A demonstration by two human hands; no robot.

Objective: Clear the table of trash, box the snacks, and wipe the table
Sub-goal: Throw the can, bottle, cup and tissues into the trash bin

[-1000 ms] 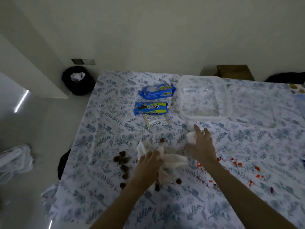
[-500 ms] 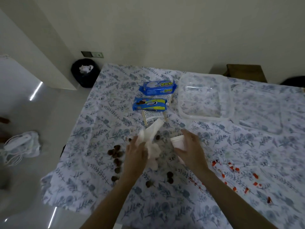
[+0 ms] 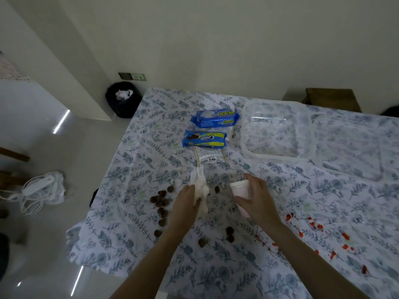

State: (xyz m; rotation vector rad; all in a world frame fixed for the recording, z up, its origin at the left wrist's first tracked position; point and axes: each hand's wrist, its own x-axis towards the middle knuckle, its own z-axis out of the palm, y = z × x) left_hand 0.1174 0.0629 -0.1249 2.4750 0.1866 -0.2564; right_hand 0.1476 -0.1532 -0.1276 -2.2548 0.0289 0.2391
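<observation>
My left hand grips a crumpled white tissue above the floral tablecloth. Beside it, my right hand holds a white paper cup tilted on its side. Several brown balls lie scattered left of and below my hands. Two blue snack packets and a pale one lie farther back. An empty clear plastic box stands to their right, with its lid beside it.
A black trash bin holding crumpled paper stands on the floor past the table's far-left corner. Red stains dot the cloth at the right. A white bag with cords lies on the floor at left. A brown stool stands behind the table.
My left hand lifted the tissue off the cloth and bunched it. My right hand took up the white cup and raised it. The view shifted left, toward the bin.
</observation>
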